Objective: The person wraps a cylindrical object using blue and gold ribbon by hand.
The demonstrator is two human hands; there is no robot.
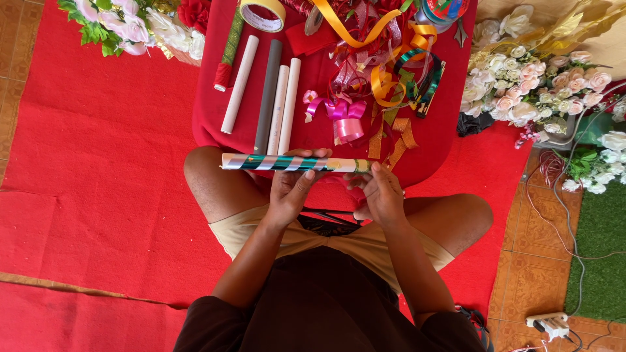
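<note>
I hold a long tube point(261, 162) level above my lap; green and silver ribbon spirals around most of it, and its right end is bare and pale. My left hand point(295, 182) grips the tube near its middle. My right hand point(380, 190) pinches the right end, where gold ribbon point(393, 145) hangs down from the low red table point(210, 111). Black scissors point(329, 215) lie on my lap between my hands.
On the table lie plain white and grey tubes point(268, 94), a green-wrapped tube point(228, 49), a tape roll point(262, 13), a pink bow point(345, 117) and tangled ribbons point(385, 58). Artificial flowers point(535, 85) stand right and top left. A power strip point(548, 324) sits bottom right.
</note>
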